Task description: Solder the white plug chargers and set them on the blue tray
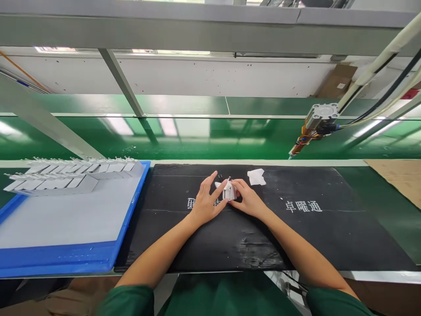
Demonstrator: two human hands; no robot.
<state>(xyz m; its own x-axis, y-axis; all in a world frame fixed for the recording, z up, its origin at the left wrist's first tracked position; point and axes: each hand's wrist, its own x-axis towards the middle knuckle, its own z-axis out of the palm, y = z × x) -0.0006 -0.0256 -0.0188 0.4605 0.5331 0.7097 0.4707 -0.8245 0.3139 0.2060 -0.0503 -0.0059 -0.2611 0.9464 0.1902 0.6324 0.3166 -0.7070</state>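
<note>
Both hands are at work over the middle of the black mat [210, 252], and from where I stand the step looks like close 2-handed handling of 1 small white part [229, 193]. It sits between the hands, midway along the mat and toward its far edge — whether it touches the mat I cannot tell. The left hand [206, 199] has thumb and forefinger clamped on the part's left side, its other fingers spread; the right hand [251, 201] has its fingers closed on the right side. As I judge it, the next move calls for a light, steady pinch, 1 hand bracing while the other adjusts, since so small a part could easily twist or slip.

Counting up: 2 hands, 1 part between them, and 1 white scrap [256, 177] lying near the mat's far edge, right of its middle. White lettering shows on the mat in 2 places, 3 characters on its right half and a group left of its middle, partly covered. Left of the mat sits 1 blue tray [82, 259]; in it, level with the mat's far edge, stand 2 rows of white pieces [52, 182] — too tightly packed to number. Above the mat's far edge, to the right, hangs 1 tool [309, 131]. Right of the mat, 1 cardboard sheet [399, 175] lies on the green tabletop [388, 219].
</note>
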